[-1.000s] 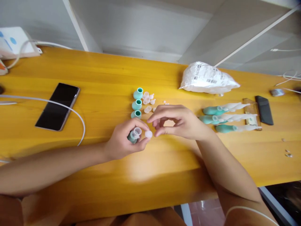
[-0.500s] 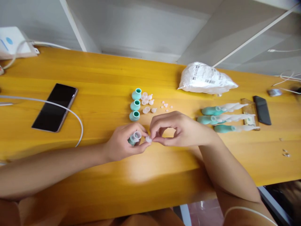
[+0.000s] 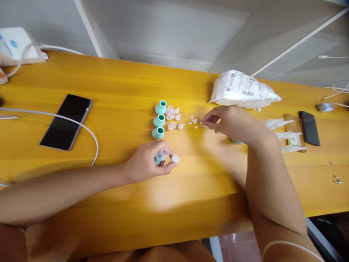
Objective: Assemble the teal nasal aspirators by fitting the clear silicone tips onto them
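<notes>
Two hands work: your left hand (image 3: 145, 163) grips a teal bulb (image 3: 158, 159) with clear cap, your right hand (image 3: 231, 122) pinches at tiny pale discs (image 3: 194, 122).

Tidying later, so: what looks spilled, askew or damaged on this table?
Nothing stands out. The teal cups stand in a neat column, and the clear caps and tiny bits lie loosely grouped beside them.

Three bulbs (image 3: 159, 120) lined up mid-worktop (image 3: 122, 196), caps (image 3: 173, 117) just right of them, small discs (image 3: 193, 122) further right, bag (image 3: 242, 90) behind those, phone (image 3: 66, 122) far left, second phone (image 3: 309, 127) far right.
</notes>
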A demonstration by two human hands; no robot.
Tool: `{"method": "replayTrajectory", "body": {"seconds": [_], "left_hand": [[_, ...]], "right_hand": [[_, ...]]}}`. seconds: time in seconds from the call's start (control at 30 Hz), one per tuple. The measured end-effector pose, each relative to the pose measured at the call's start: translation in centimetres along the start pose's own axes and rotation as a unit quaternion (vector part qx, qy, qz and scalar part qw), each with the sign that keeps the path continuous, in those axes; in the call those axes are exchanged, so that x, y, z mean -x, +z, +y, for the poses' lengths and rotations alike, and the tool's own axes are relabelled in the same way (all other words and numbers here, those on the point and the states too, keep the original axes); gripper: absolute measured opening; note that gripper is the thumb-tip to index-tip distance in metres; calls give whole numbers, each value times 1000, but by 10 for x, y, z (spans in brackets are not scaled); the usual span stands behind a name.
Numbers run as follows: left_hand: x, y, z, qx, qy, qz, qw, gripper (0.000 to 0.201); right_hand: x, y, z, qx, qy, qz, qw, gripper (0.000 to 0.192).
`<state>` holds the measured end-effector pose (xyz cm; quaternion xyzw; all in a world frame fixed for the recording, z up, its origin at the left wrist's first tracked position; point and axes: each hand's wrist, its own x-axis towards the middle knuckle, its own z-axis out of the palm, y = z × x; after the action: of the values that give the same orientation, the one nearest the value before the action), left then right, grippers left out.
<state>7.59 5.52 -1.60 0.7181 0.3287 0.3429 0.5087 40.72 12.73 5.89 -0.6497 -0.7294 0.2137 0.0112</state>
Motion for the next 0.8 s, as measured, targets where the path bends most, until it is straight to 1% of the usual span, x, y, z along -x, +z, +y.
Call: {"method": "replayTrajectory", "body": {"seconds": [0.1,0.23,0.33,0.4,0.47,0.5,0.53,0.57,0.6,0.63,0.67,0.7,0.73,0.8], "left_hand": [[0,-1,1,3,-10,-9,1000,16],[0,-2,4,10,-22,-12,1000,16],[-1,-3,6,18,-21,-12,1000,15],[-2,-3,6,27,-19,-14,999,15],[-2,-4,6,37,-21,-16,999,16],[-2,-4,6,42,-25,-17,999,17],[-2,-5,6,47,-30,-19,998,18],[-2,-5,6,52,-35,-20,998,20],[-2,-5,5,57,-41,-19,997,23],[-2,-5,5,63,-45,-16,997,26],[-2,-5,5,67,-48,-12,996,29],[-2,-4,4,73,-48,-9,996,33],[-2,-4,3,80,-46,-7,996,35],[-2,-4,2,94,-35,-9,995,39]], "right_hand": [[-4,5,3,-13,0,-14,1000,12],[-8,10,7,-38,-26,-39,998,7],[-7,8,3,-27,-3,-58,998,9],[-1,3,-2,-1,21,-48,999,11],[8,-4,-10,26,21,-18,999,13],[14,-7,-14,21,-2,-4,1000,13],[19,-9,-20,-3,-41,-1,999,12],[25,-9,-26,-44,-93,-15,995,11],[31,-9,-33,-95,-153,-46,983,14],[36,-6,-41,-142,-213,-83,963,21],[41,-3,-50,-177,-266,-120,940,26],[45,1,-59,-193,-307,-142,921,26],[49,5,-67,-192,-337,-141,911,22],[57,13,-82,-160,-367,-105,910,15]]}}
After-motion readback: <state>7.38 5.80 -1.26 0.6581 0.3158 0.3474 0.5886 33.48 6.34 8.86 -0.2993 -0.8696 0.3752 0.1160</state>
